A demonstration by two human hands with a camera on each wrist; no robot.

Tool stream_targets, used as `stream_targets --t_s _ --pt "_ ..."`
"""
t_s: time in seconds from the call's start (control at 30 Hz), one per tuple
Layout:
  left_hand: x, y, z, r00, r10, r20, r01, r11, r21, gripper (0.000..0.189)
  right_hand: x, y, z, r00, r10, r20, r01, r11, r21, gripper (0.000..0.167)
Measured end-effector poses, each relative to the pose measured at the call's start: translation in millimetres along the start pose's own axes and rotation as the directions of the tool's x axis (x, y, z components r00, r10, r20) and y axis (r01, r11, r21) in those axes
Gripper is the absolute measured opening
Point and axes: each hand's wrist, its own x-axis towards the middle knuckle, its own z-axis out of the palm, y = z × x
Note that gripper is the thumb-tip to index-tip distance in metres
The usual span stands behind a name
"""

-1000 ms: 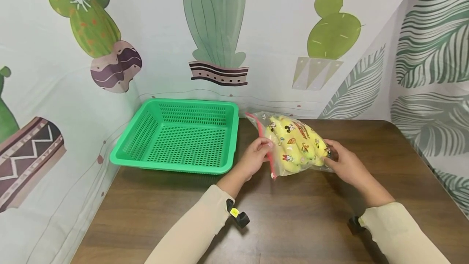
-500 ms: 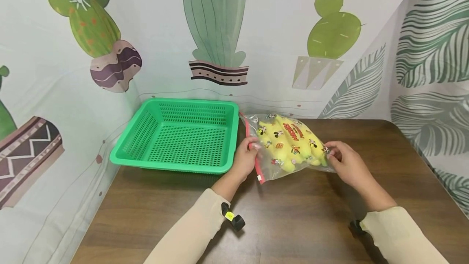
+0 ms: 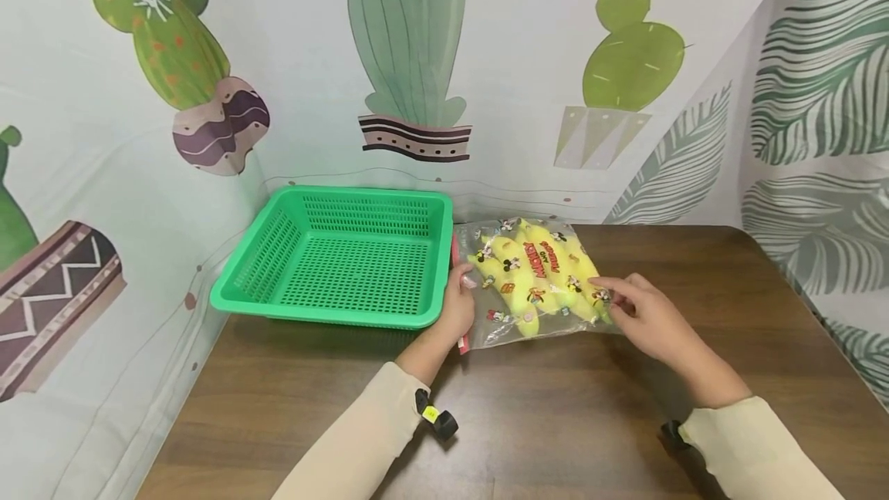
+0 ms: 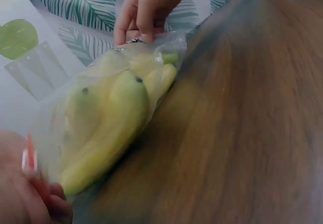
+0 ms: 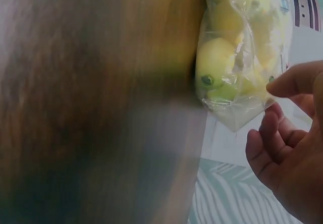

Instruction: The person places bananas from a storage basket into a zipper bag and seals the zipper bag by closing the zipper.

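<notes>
A clear zip bag (image 3: pixel 500 326) printed with cartoon figures lies on the table, right of the green basket (image 3: pixel 434 321). Inside are several yellow fruits that look like bananas (image 4: pixel 118 115), green at some ends. My left hand (image 3: pixel 454 307) grips the bag's red zip edge (image 3: pixel 464 344) beside the basket's right side. The same red strip shows at the fingers in the left wrist view. At the bag's opposite end, my right hand (image 3: pixel 642 315) pinches the plastic near the corner between thumb and index finger. In the right wrist view its other fingers (image 5: pixel 257 151) curl loosely below.
The basket has perforated walls and stands at the table's back left. Brown wooden table top (image 3: pixel 542 407) spreads in front of the bag and to its right. A cactus-print cloth (image 3: pixel 514 99) hangs right behind the table.
The bag's zip end has moved left and down, drawn along by my left hand toward the basket. The bag now lies flatter and wider. My right hand has stayed near its right end.
</notes>
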Motion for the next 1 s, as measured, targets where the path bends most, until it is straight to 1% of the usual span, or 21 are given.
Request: stream_targets --t_s 0.03,0.07,0.1,0.13,0.17,0.23,0.27,0.3,0.33,0.37,0.43,0.5,0.57,0.6,0.67,0.73,0.77,0.83,0.9,0.93,1.0 --pt "8.8 -26.0 4.3 1.000 0.017 -0.014 -0.017 1.000 0.021 0.049 0.0 -2.3 1.0 1.000 -0.006 0.002 0.006 1.000 -0.010 0.043" --pt "8.9 -32.2 3.9 0.999 0.028 -0.017 -0.027 0.998 0.050 0.051 0.1 -4.6 2.2 1.000 -0.015 -0.001 0.014 1.000 -0.017 0.041" --pt "14.2 -51.4 6.1 0.999 0.043 -0.015 -0.042 0.998 0.056 0.053 0.5 -6.6 3.6 1.000 -0.022 -0.008 0.022 1.000 -0.022 0.039" --pt "16.1 -61.1 5.2 0.999 0.045 0.005 -0.045 0.996 0.083 0.055 1.0 -8.9 4.5 1.000 -0.026 -0.013 0.026 0.999 -0.021 0.037" --pt "6.0 -41.7 0.3 0.999 0.041 0.015 -0.042 0.994 0.096 0.055 1.8 -10.7 6.0 0.999 -0.042 -0.028 0.041 0.999 -0.024 0.035" --pt "-19.8 14.9 -13.5 0.999 0.029 0.044 -0.033 0.994 0.100 0.054 4.1 -13.7 9.0 0.998 -0.055 -0.025 0.055 0.998 -0.008 0.034" --pt "-29.9 39.1 -19.3 0.998 0.010 0.061 -0.015 0.996 0.083 0.053 5.6 -14.8 10.6 0.999 -0.053 -0.010 0.053 0.999 0.006 0.035" --pt "-31.5 44.4 -20.6 0.997 -0.003 0.072 -0.001 0.998 0.062 0.054 6.9 -15.5 12.2 0.999 -0.049 0.013 0.049 0.999 0.021 0.037" --pt "-38.5 64.1 -24.5 0.996 -0.033 0.086 0.027 0.997 0.066 0.054 8.0 -16.3 13.6 0.998 -0.044 0.040 0.043 0.999 0.030 0.041" --pt "-42.8 79.4 -27.0 0.993 -0.063 0.100 0.058 0.997 0.055 0.055 9.1 -17.1 14.9 0.997 -0.039 0.068 0.036 0.999 0.040 0.044" --pt "-47.4 92.7 -29.7 0.989 -0.072 0.131 0.061 0.995 0.084 0.059 10.7 -18.5 17.1 0.993 -0.025 0.118 0.019 0.998 0.055 0.050" --pt "-50.1 100.1 -31.7 0.982 -0.087 0.169 0.062 0.987 0.147 0.065 11.6 -19.6 19.0 0.988 -0.017 0.151 0.008 0.998 0.057 0.054" --pt "-51.5 102.5 -32.8 0.978 -0.066 0.200 0.018 0.972 0.234 0.068 12.1 -21.4 20.6 0.986 -0.012 0.165 0.004 0.999 0.052 0.056" --pt "-54.2 106.0 -34.1 0.974 -0.056 0.220 -0.008 0.959 0.282 0.070 12.3 -22.0 21.7 0.986 -0.011 0.169 0.003 0.999 0.045 0.057" --pt "-58.0 111.5 -35.6 0.965 -0.021 0.260 -0.081 0.923 0.376 0.071 12.5 -23.4 23.2 0.986 -0.015 0.168 0.011 1.000 0.023 0.058" --pt "-61.7 115.7 -35.9 0.951 0.029 0.308 -0.176 0.869 0.462 0.069 13.0 -25.1 25.2 0.987 -0.028 0.158 0.028 1.000 -0.002 0.058" --pt "-63.8 117.7 -35.8 0.940 0.044 0.338 -0.217 0.841 0.496 0.069 13.2 -25.5 26.5 0.988 -0.034 0.152 0.037 0.999 -0.015 0.058" --pt "-67.8 121.3 -35.3 0.916 0.056 0.398 -0.284 0.792 0.541 0.068 13.4 -26.7 28.3 0.989 -0.043 0.144 0.049 0.998 -0.037 0.058" --pt "-70.5 122.8 -33.9 0.890 0.059 0.451 -0.336 0.754 0.564 0.068 13.4 -28.0 29.9 0.989 -0.048 0.137 0.056 0.997 -0.055 0.059" --pt "-71.4 122.8 -33.2 0.880 0.056 0.471 -0.354 0.738 0.574 0.068 13.3 -28.9 30.3 0.989 -0.047 0.138 0.056 0.996 -0.063 0.059" --pt "-72.2 122.1 -32.0 0.867 0.057 0.495 -0.384 0.708 0.592 0.067 13.3 -30.0 31.0 0.989 -0.043 0.139 0.054 0.996 -0.072 0.059"
